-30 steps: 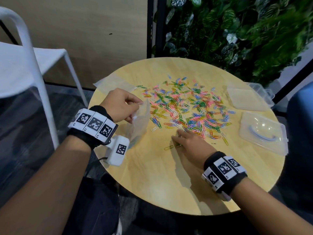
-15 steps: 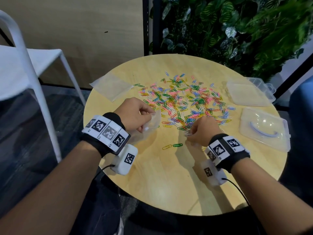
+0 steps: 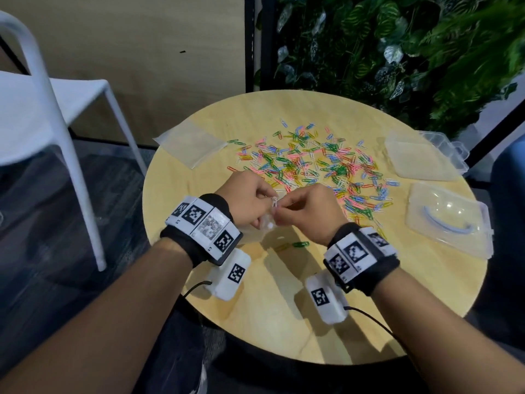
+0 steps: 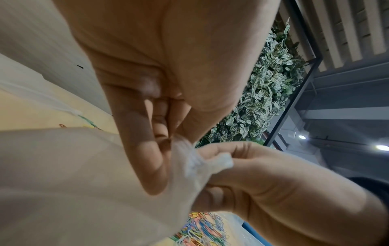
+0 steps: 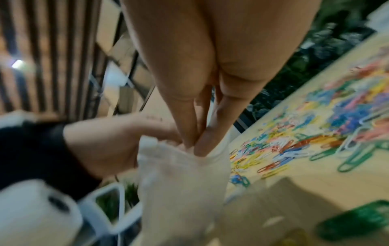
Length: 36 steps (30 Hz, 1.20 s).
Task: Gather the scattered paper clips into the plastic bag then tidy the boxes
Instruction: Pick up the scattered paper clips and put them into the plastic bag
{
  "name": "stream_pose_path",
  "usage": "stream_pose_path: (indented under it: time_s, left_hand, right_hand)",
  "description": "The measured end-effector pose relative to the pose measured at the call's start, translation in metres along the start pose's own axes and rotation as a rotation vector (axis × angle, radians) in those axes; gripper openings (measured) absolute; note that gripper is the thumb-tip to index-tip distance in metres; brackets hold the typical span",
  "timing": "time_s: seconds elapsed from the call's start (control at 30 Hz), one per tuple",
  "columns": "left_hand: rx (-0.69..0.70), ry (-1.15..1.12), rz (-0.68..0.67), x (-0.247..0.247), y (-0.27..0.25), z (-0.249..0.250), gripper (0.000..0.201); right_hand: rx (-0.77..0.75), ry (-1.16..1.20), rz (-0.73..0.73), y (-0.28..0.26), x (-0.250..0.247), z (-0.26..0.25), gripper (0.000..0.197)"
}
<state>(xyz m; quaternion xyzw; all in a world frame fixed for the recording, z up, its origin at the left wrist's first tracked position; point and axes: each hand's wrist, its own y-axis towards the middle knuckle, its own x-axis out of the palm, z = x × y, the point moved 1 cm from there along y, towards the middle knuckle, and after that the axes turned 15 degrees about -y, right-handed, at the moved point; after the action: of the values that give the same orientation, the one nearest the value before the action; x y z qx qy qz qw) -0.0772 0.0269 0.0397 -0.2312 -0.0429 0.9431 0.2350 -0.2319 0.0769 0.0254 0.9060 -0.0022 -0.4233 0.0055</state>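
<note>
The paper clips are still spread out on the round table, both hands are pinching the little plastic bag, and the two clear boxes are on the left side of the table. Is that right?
Not quite. The head view shows the two clear boxes on the right side of the round table, not the left. The rest holds: paper clips lie spread out, and the left hand and right hand both pinch the plastic bag.

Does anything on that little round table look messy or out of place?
Yes: coloured paper clips lie scattered loose across the table, and a green one sits apart near the hands. Both clear boxes stand empty at the right edge. Nothing looks damaged.
</note>
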Motion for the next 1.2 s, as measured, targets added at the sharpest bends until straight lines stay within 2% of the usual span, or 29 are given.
stream_pose_path:
  time_s: [0.07, 0.13, 0.2, 0.23, 0.33, 0.37, 0.4, 0.47, 0.53, 0.57, 0.63, 0.67, 0.77, 0.9, 1.07, 1.2]
  left_hand:
    - [-0.019, -0.030, 0.001, 0.000, 0.000, -0.001, 0.022]
    - [-0.028, -0.061, -0.014, 0.001, 0.001, -0.002, 0.022]
    - [-0.025, -0.069, -0.019, 0.001, 0.001, -0.002, 0.023]
    - [-0.019, -0.056, -0.012, 0.001, 0.001, -0.002, 0.023]
    - [0.007, -0.004, 0.042, -0.006, 0.001, 0.000, 0.022]
    - [0.006, -0.001, 0.064, -0.011, 0.002, -0.001, 0.022]
    - [0.000, -0.004, 0.085, -0.016, 0.002, -0.001, 0.023]
    - [-0.019, -0.008, 0.120, -0.027, 0.002, -0.002, 0.025]
    - [-0.039, -0.004, 0.138, -0.036, 0.003, -0.003, 0.025]
    - [-0.046, -0.007, 0.144, -0.039, 0.003, -0.004, 0.025]
    - [-0.048, -0.014, 0.150, -0.041, 0.002, -0.004, 0.025]
    - [-0.047, -0.018, 0.150, -0.041, 0.001, -0.003, 0.025]
    - [-0.045, -0.018, 0.145, -0.040, -0.002, 0.000, 0.028]
    - [-0.057, -0.020, 0.127, -0.036, -0.003, -0.001, 0.028]
    - [-0.060, -0.007, 0.114, -0.036, -0.003, -0.001, 0.027]
    - [-0.066, -0.006, 0.107, -0.036, -0.003, -0.001, 0.026]
  right_hand:
    - [-0.113, -0.237, -0.009, 0.000, 0.006, -0.004, 0.012]
    - [-0.215, -0.436, -0.091, 0.000, 0.009, -0.005, 0.018]
    - [-0.266, -0.526, -0.151, -0.003, 0.009, -0.005, 0.021]
    - [-0.278, -0.518, -0.128, -0.004, 0.007, -0.006, 0.022]
    - [-0.200, -0.420, 0.095, -0.004, -0.008, 0.000, 0.028]
    - [-0.194, -0.432, 0.123, -0.004, -0.011, 0.005, 0.031]
    - [-0.214, -0.482, 0.078, -0.007, -0.013, 0.010, 0.032]
    - [-0.341, -0.584, -0.126, -0.021, -0.003, 0.017, 0.032]
    - [-0.481, -0.590, -0.296, -0.042, 0.014, 0.019, 0.038]
    - [-0.502, -0.589, -0.361, -0.053, 0.022, 0.018, 0.040]
    - [-0.507, -0.626, -0.437, -0.068, 0.033, 0.024, 0.051]
    - [-0.512, -0.663, -0.424, -0.072, 0.034, 0.028, 0.056]
    - [-0.390, -0.842, -0.396, -0.066, 0.019, 0.048, 0.047]
    - [-0.237, -1.046, -0.329, -0.044, -0.012, 0.072, 0.051]
    - [-0.058, -0.962, -0.269, -0.027, -0.019, 0.082, 0.043]
    - [-0.062, -0.865, -0.176, -0.020, -0.019, 0.082, 0.028]
